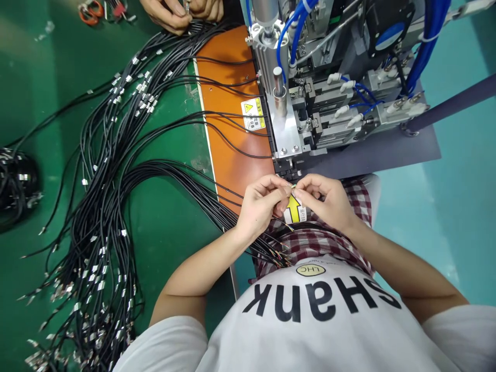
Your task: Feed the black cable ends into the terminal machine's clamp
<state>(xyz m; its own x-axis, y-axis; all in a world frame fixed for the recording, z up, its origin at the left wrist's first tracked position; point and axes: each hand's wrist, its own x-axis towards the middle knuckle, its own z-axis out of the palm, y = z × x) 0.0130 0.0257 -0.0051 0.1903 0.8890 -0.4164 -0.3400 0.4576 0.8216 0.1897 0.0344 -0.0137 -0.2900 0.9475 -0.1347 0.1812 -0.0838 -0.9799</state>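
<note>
My left hand [263,200] is closed in a pinch on the end of a black cable, and thin coloured wires [293,187] show at its fingertips. Fingertip to fingertip with it, my right hand [323,199] pinches the same wires from the other side. Just below the fingers is a label with a yellow arrow [295,209]. A bundle of black cables [189,178] runs from the table to my lap, its stripped coloured ends [279,257] lying there. The machine [284,129] stands directly beyond my hands.
Several black cables cross the orange plate [232,98] into the machine. A large pile of cables [104,206] with silvery ends covers the green table [163,206]. At the back are a co-worker's hands [182,13] and orange-handled scissors [91,11]. A coiled cable [17,186] lies far left.
</note>
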